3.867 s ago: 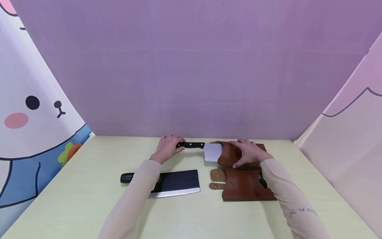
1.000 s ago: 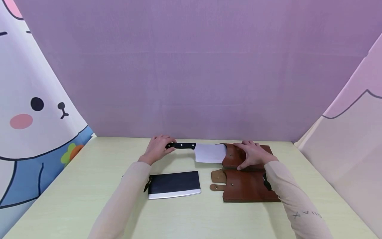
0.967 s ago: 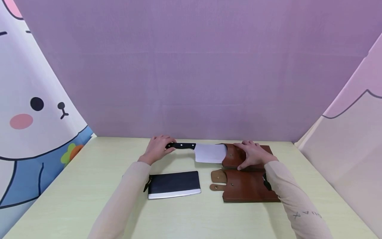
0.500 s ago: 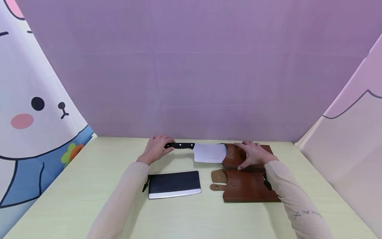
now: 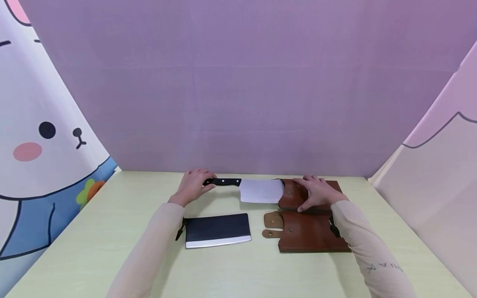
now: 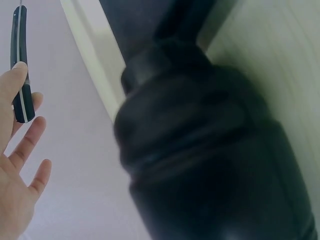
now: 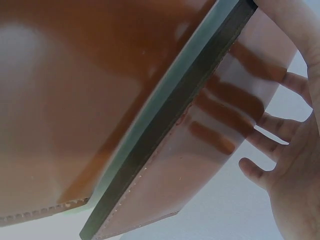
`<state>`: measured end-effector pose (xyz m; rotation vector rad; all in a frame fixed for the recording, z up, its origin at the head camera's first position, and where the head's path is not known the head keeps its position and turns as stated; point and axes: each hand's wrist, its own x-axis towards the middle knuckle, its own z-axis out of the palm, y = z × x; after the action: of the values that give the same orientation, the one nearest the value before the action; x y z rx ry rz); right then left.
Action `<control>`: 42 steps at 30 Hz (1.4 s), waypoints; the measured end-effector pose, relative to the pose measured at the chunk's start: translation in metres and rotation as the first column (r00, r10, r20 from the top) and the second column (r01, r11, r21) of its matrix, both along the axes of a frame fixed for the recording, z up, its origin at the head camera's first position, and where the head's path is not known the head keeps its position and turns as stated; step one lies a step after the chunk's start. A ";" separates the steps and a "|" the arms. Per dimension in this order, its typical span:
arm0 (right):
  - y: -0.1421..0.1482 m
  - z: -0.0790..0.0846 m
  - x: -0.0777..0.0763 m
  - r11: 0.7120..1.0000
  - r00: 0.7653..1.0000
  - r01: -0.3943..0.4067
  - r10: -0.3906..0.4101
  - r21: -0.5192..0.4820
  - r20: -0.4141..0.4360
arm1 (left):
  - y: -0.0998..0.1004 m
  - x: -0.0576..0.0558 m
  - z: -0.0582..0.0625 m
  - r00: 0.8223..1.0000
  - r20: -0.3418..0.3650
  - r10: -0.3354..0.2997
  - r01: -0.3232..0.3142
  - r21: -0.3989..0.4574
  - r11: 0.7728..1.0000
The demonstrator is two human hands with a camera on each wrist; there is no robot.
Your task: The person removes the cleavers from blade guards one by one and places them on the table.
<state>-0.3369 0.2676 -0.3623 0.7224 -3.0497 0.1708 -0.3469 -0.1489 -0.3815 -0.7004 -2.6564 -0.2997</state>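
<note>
In the head view, my left hand pinches the end of the black riveted handle of a cleaver. The left wrist view shows that handle between thumb and fingers. The front part of the blade sits inside a brown leather knife sheath; the rest of it is bare. My right hand holds this sheath across its width, thumb at the near edge, fingers toward the far edge. A second leather sheath with a strap and flap lies just nearer, partly under the right forearm.
A larger dark-bladed cleaver lies on the pale table, its handle hidden by the left forearm in the head view. That handle looms blurred in the left wrist view. A purple backdrop rises behind the table.
Since the oldest frame, the left hand and cleaver have moved left, and more blade shows outside the sheath. The right hand and its sheath have shifted slightly right. The last second shows slow leftward sliding.
</note>
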 end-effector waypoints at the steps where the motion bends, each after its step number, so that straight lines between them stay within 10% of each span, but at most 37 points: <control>1: 0.000 0.000 0.000 1.000 1.000 0.000 0.000 0.001 0.000 | 0.000 0.000 0.000 1.000 -0.001 0.000 0.000 0.000 1.000; 42: 0.008 -0.006 -0.003 1.000 0.999 -0.007 0.008 0.005 -0.034 | -0.017 0.002 0.000 1.000 0.007 0.022 -0.022 -0.014 1.000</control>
<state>-0.3401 0.2751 -0.3680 0.7293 -3.0168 0.1492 -0.3452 -0.1660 -0.3819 -0.6754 -2.6731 -0.2790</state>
